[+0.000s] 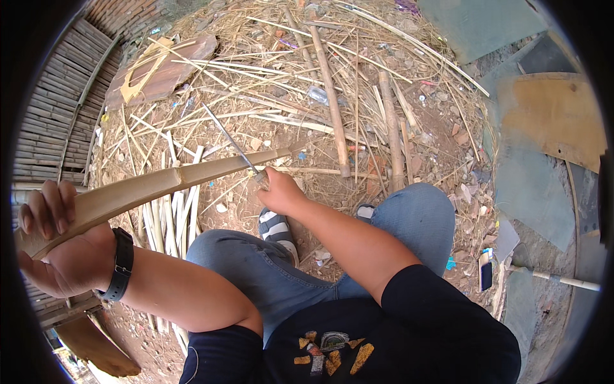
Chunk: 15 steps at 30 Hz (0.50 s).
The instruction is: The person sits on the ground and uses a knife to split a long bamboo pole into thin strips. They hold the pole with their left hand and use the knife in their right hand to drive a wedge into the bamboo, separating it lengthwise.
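Note:
A long half-round piece of split bamboo (137, 195) slants up from the far left toward the middle, its inner side facing up. My left hand (80, 262), with a dark watch on the wrist, is closed round its near end. In my right hand (281, 192) is the handle of a knife (230, 139), whose long thin blade points up and to the left. The blade crosses the bamboo near its far end; whether it cuts in or only rests there I cannot tell. My right fist hides most of the handle.
Bamboo strips (185, 208) lie by my left leg. Thick poles (329, 102), more strips and a clear plastic bottle (318, 95) litter the ground ahead. A bamboo slat wall (54, 96) stands left. Grey sheets (534, 192) and a phone (486, 272) are at the right.

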Each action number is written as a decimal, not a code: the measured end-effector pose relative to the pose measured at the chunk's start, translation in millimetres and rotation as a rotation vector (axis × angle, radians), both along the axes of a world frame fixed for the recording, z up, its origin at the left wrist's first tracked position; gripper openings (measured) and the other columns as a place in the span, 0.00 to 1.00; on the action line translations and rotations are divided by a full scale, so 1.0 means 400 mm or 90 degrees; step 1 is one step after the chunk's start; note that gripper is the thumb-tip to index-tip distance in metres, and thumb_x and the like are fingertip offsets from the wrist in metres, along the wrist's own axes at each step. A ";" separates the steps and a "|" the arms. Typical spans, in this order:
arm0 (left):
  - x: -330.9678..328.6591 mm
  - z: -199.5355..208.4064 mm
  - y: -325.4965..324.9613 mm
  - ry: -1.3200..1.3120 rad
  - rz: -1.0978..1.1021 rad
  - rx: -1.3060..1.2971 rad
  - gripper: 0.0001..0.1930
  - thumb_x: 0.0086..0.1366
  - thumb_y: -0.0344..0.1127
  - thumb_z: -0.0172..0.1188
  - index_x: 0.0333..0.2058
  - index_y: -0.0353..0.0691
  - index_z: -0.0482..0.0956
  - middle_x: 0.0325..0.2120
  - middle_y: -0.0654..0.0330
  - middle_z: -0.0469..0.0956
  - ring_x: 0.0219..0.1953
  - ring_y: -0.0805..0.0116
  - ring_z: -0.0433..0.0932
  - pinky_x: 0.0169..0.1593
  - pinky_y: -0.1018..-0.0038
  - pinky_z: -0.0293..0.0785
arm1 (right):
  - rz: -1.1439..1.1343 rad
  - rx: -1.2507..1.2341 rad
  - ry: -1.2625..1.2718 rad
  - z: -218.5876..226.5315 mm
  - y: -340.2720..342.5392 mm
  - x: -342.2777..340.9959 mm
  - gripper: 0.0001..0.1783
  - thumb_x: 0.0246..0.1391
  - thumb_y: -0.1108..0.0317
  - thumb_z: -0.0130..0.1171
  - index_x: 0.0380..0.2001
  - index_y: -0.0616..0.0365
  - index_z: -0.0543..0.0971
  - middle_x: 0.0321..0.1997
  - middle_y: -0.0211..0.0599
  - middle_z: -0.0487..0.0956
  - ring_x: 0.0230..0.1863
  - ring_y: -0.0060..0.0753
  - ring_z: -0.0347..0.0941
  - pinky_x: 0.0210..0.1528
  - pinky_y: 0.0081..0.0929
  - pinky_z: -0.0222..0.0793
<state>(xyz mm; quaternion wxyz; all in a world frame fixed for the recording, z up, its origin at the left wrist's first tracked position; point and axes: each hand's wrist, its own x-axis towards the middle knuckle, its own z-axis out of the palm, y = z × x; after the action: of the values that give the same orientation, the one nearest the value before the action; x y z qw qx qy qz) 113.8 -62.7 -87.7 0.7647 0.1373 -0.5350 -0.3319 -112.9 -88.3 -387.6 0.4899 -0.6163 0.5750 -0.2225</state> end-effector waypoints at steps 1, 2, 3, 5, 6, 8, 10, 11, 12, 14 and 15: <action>-0.016 -0.008 -0.006 0.001 0.012 0.001 0.19 0.57 0.51 0.58 0.29 0.42 0.65 0.20 0.65 0.61 0.21 0.75 0.58 0.28 0.79 0.54 | -0.053 -0.041 0.006 -0.040 0.000 -0.009 0.25 0.45 0.65 0.60 0.46 0.69 0.71 0.36 0.61 0.78 0.41 0.57 0.77 0.44 0.42 0.72; -0.018 -0.012 -0.002 -0.004 0.007 0.000 0.19 0.58 0.52 0.58 0.30 0.43 0.65 0.20 0.65 0.60 0.21 0.76 0.58 0.28 0.79 0.54 | -0.066 0.004 0.007 -0.046 -0.001 -0.010 0.25 0.45 0.64 0.60 0.46 0.69 0.71 0.36 0.61 0.78 0.41 0.57 0.77 0.44 0.42 0.72; -0.022 -0.016 0.000 -0.008 0.002 -0.002 0.19 0.59 0.53 0.57 0.31 0.43 0.65 0.21 0.66 0.60 0.22 0.76 0.58 0.28 0.79 0.54 | -0.080 0.049 0.007 -0.052 -0.004 -0.015 0.26 0.45 0.64 0.60 0.46 0.70 0.71 0.36 0.60 0.78 0.40 0.56 0.77 0.44 0.41 0.72; -0.018 -0.018 0.002 -0.002 0.004 -0.003 0.19 0.60 0.54 0.56 0.31 0.43 0.65 0.21 0.66 0.60 0.22 0.76 0.58 0.29 0.80 0.54 | -0.084 0.069 0.023 -0.057 -0.002 -0.011 0.26 0.45 0.64 0.60 0.46 0.70 0.71 0.36 0.60 0.78 0.40 0.54 0.77 0.43 0.39 0.72; -0.017 -0.015 0.000 0.001 0.003 -0.004 0.19 0.61 0.54 0.56 0.31 0.43 0.65 0.21 0.66 0.60 0.23 0.76 0.58 0.29 0.80 0.54 | -0.066 0.044 0.003 -0.059 -0.004 -0.005 0.26 0.45 0.64 0.60 0.46 0.70 0.71 0.36 0.60 0.78 0.40 0.54 0.77 0.43 0.39 0.72; -0.013 -0.019 -0.004 -0.006 -0.011 -0.008 0.20 0.61 0.55 0.55 0.31 0.44 0.65 0.21 0.66 0.60 0.22 0.76 0.58 0.29 0.80 0.54 | -0.028 0.003 -0.027 -0.014 0.007 0.000 0.28 0.45 0.63 0.60 0.48 0.71 0.71 0.37 0.61 0.78 0.40 0.54 0.77 0.43 0.40 0.72; -0.016 -0.018 -0.002 -0.006 -0.011 -0.007 0.20 0.62 0.55 0.55 0.31 0.44 0.65 0.21 0.67 0.60 0.22 0.76 0.58 0.29 0.80 0.54 | -0.019 -0.020 -0.046 0.015 0.008 0.015 0.32 0.45 0.63 0.60 0.51 0.73 0.70 0.37 0.61 0.78 0.42 0.56 0.77 0.44 0.41 0.71; -0.025 -0.017 0.000 -0.003 -0.008 -0.004 0.20 0.62 0.55 0.54 0.31 0.44 0.65 0.21 0.67 0.60 0.22 0.76 0.58 0.29 0.79 0.54 | -0.017 -0.040 -0.041 0.010 0.005 0.018 0.33 0.45 0.63 0.61 0.52 0.73 0.69 0.38 0.62 0.78 0.42 0.56 0.77 0.45 0.41 0.71; -0.032 -0.016 0.002 0.001 -0.005 -0.002 0.20 0.63 0.55 0.54 0.31 0.44 0.65 0.20 0.67 0.60 0.22 0.76 0.58 0.29 0.79 0.54 | -0.015 -0.059 -0.036 0.001 0.005 0.018 0.34 0.44 0.63 0.61 0.53 0.74 0.68 0.38 0.62 0.78 0.42 0.57 0.77 0.45 0.41 0.71; -0.039 -0.016 0.002 -0.003 0.005 -0.009 0.20 0.63 0.55 0.54 0.31 0.44 0.65 0.21 0.67 0.60 0.22 0.76 0.58 0.29 0.79 0.54 | -0.057 -0.032 -0.017 -0.023 0.007 0.013 0.30 0.44 0.62 0.61 0.48 0.72 0.71 0.39 0.61 0.78 0.43 0.56 0.77 0.47 0.41 0.71; -0.040 -0.018 0.002 -0.005 0.010 -0.013 0.20 0.63 0.55 0.54 0.31 0.44 0.65 0.21 0.67 0.60 0.22 0.76 0.58 0.29 0.79 0.54 | -0.062 0.012 0.004 -0.035 0.004 0.001 0.29 0.44 0.62 0.61 0.47 0.72 0.72 0.39 0.61 0.78 0.44 0.56 0.77 0.47 0.41 0.71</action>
<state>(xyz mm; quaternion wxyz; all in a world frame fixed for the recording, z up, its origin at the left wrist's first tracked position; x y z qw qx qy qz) 97.7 -61.9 -95.0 0.7665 0.1350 -0.5406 -0.3195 -112.4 -86.6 -401.7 0.4826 -0.5835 0.6080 -0.2386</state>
